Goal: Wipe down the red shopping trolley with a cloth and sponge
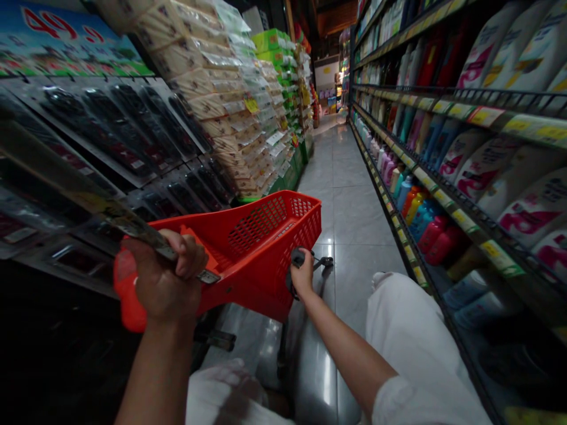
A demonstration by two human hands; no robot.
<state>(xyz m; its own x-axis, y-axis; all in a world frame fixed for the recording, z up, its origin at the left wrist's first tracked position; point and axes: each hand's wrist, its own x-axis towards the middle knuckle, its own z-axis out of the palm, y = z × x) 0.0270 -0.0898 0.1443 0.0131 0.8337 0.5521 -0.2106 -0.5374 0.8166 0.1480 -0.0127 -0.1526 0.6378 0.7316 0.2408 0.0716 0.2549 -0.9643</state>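
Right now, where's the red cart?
Head view, centre-left: the red cart is in the aisle, mostly left of the right hand, beside the hanging packages.

left hand: fingers curled tight, forearm steep | right hand: curled closed, right forearm slanting inward

the left hand is wrapped round a long flat strip at the near end of a red basket; the right hand grasps a dark part at its right side. bottles line the front edges of the shelves, stacked packs the left edge of the floor.
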